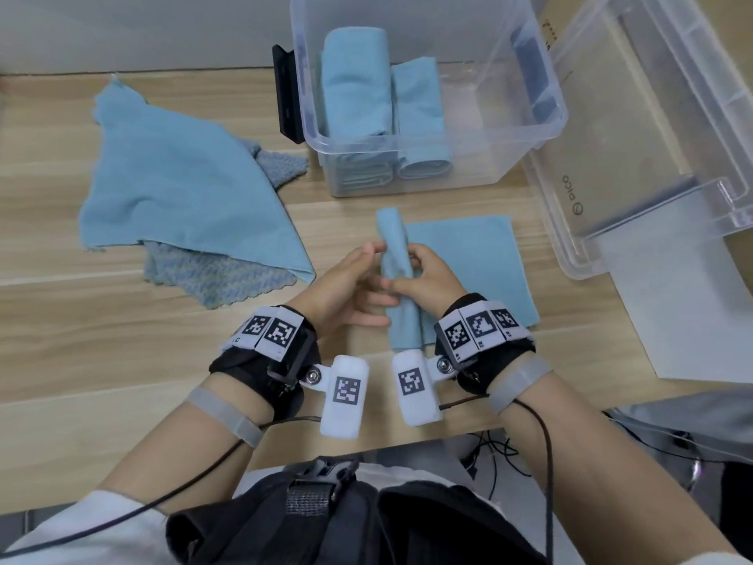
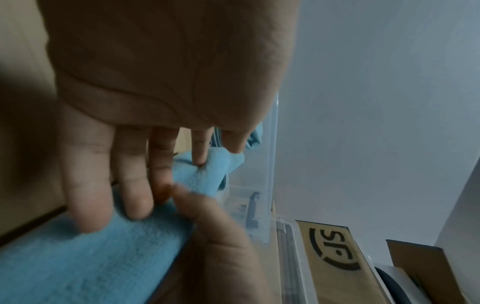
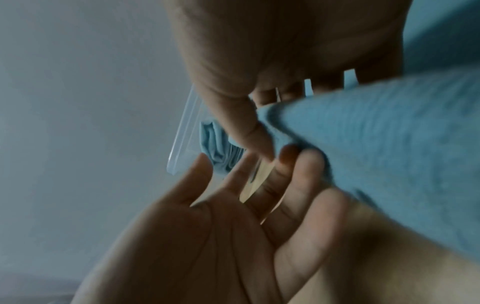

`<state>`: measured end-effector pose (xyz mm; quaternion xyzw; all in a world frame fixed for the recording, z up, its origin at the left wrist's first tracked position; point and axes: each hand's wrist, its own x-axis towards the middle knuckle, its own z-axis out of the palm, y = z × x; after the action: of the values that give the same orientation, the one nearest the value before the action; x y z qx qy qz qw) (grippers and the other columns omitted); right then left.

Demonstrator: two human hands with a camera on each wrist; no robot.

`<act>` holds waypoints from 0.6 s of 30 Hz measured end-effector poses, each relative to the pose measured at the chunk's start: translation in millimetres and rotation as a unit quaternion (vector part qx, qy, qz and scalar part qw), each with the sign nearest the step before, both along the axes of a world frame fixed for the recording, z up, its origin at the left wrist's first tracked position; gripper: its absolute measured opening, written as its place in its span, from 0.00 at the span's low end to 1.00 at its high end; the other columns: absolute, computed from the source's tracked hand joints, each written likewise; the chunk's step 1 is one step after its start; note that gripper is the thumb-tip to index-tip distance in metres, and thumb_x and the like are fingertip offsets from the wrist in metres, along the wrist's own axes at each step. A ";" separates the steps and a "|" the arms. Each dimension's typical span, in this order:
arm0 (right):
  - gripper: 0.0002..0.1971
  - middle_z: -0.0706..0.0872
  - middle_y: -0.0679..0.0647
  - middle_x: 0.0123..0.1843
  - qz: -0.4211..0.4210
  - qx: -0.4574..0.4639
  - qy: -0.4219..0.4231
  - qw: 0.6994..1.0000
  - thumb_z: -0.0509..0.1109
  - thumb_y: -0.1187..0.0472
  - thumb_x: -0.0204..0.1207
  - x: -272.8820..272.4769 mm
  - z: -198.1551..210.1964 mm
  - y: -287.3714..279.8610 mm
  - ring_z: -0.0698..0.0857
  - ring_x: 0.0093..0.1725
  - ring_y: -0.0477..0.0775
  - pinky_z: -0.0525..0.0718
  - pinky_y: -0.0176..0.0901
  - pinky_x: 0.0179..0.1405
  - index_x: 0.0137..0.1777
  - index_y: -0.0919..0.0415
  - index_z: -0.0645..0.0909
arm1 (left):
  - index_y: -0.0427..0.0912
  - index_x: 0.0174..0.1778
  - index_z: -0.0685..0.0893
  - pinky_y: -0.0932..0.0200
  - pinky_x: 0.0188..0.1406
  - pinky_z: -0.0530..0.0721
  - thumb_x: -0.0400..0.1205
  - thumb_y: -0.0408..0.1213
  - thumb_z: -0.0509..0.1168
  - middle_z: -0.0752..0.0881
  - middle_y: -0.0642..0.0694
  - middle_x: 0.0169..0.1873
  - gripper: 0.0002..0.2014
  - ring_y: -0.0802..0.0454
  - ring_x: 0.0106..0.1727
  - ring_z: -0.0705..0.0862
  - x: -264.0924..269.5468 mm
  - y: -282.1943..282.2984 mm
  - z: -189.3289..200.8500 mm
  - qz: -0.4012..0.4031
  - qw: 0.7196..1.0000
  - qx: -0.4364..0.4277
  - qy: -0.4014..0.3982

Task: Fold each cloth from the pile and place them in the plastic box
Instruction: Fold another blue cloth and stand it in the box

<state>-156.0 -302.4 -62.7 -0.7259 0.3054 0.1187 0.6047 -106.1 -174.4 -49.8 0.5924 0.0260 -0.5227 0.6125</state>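
fingers: right hand (image 1: pixel 428 275) pinches the cloth (image 1: pixel 401 307) roll; left hand (image 1: pixel 346 287) relaxed, touching | advice: keep rolling evenly, edges aligned, toward the box (image 1: pixel 542 128)

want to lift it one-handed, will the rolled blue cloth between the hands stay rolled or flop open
The rolled cloth looks soft and floppy, so its ends would probably droop. The right hand grips only its middle; the roll may loosen. It looks light, like the folded cloths in the plastic box.

Both hands meet at a rolled blue cloth (image 1: pixel 398 279): right hand (image 1: pixel 432 279) grips it, left hand (image 1: pixel 346 283) touches it with straight fingers.
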 end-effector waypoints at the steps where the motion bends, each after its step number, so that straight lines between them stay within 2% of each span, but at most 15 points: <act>1: 0.21 0.81 0.53 0.47 -0.003 -0.008 0.001 1.000 0.69 0.75 0.70 0.2 0.0 -7.4 0.80 0.43 0.46 0.78 0.22 0.40 0.63 0.67 0.73 | 0.57 0.69 0.69 0.52 0.38 0.88 0.85 0.54 0.45 0.81 0.49 0.38 0.19 0.52 0.42 0.84 -1.4 -4.9 -0.1 0.005 1.000 -0.004 0.001; 3: 0.20 0.83 0.63 0.55 -0.007 -0.044 0.016 0.999 0.64 0.77 0.70 -1.3 -4.0 -22.2 0.83 0.51 0.57 0.82 0.41 0.54 0.63 0.67 0.73 | 0.54 0.68 0.70 0.53 0.38 0.87 0.85 0.53 0.47 0.80 0.48 0.38 0.18 0.52 0.41 0.84 -4.1 -14.4 0.0 0.022 1.000 0.014 -0.017; 4: 0.20 0.84 0.64 0.57 -0.008 -0.062 0.028 0.998 0.63 0.76 0.70 -2.8 -6.8 -29.3 0.83 0.56 0.61 0.81 0.49 0.60 0.63 0.65 0.74 | 0.52 0.66 0.72 0.54 0.37 0.86 0.86 0.51 0.48 0.79 0.48 0.37 0.17 0.53 0.39 0.83 -5.2 -19.1 -0.4 0.041 0.998 0.035 -0.033; 5: 0.20 0.84 0.63 0.58 -0.004 -0.080 0.040 0.996 0.64 0.74 0.70 -4.3 -9.7 -35.9 0.83 0.58 0.61 0.79 0.52 0.62 0.63 0.63 0.74 | 0.50 0.62 0.75 0.56 0.35 0.85 0.86 0.48 0.49 0.78 0.48 0.36 0.14 0.54 0.37 0.81 -5.9 -23.2 -1.7 0.066 0.995 0.061 -0.050; 7: 0.20 0.84 0.56 0.54 0.020 -0.132 0.063 0.989 0.68 0.68 0.71 -8.2 -15.9 -48.8 0.82 0.56 0.56 0.78 0.44 0.58 0.63 0.61 0.74 | 0.49 0.47 0.76 0.58 0.33 0.82 0.86 0.43 0.53 0.76 0.49 0.34 0.08 0.56 0.33 0.78 -7.8 -29.4 -4.9 0.105 0.987 0.105 -0.067; 9: 0.20 0.79 0.52 0.48 0.041 -0.191 0.058 0.979 0.72 0.64 0.69 -10.9 -20.6 -58.2 0.79 0.49 0.54 0.73 0.40 0.48 0.60 0.59 0.72 | 0.48 0.37 0.72 0.59 0.34 0.79 0.85 0.41 0.54 0.74 0.49 0.31 0.11 0.55 0.32 0.75 -11.2 -35.8 -8.4 0.110 0.984 0.128 -0.061; 12: 0.19 0.75 0.53 0.46 0.052 -0.234 0.043 0.970 0.75 0.60 0.67 -13.0 -25.1 -63.9 0.76 0.44 0.55 0.70 0.42 0.43 0.51 0.56 0.67 | 0.48 0.36 0.74 0.58 0.38 0.80 0.85 0.40 0.55 0.76 0.51 0.29 0.11 0.56 0.31 0.76 -15.8 -44.5 -12.5 0.113 0.983 0.139 -0.045; 14: 0.18 0.75 0.53 0.43 0.075 -0.234 0.040 0.968 0.74 0.60 0.68 -13.3 -28.2 -65.2 0.76 0.42 0.56 0.73 0.45 0.43 0.46 0.55 0.65 | 0.47 0.35 0.75 0.58 0.40 0.79 0.84 0.41 0.57 0.75 0.51 0.29 0.11 0.55 0.31 0.77 -17.2 -49.3 -13.5 0.113 0.983 0.142 -0.036; 16: 0.14 0.74 0.49 0.39 0.093 -0.217 0.031 0.971 0.73 0.58 0.70 -12.7 -27.7 -67.5 0.76 0.42 0.55 0.76 0.46 0.46 0.44 0.54 0.67 | 0.47 0.32 0.75 0.57 0.43 0.80 0.83 0.44 0.58 0.76 0.50 0.29 0.13 0.53 0.31 0.78 -16.5 -54.5 -13.1 0.109 0.982 0.153 -0.019; 18: 0.11 0.71 0.45 0.35 0.095 -0.184 0.019 0.978 0.71 0.53 0.72 -12.5 -25.4 -70.1 0.76 0.43 0.52 0.73 0.42 0.47 0.45 0.53 0.71 | 0.46 0.29 0.74 0.56 0.45 0.81 0.82 0.46 0.58 0.75 0.50 0.26 0.16 0.52 0.32 0.79 -14.7 -60.3 -9.7 0.113 0.982 0.153 0.010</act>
<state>-168.5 -372.4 -88.1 -0.8484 0.2628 0.1313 0.4404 -120.8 -234.7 -59.5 0.6673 0.1786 -0.4457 0.5693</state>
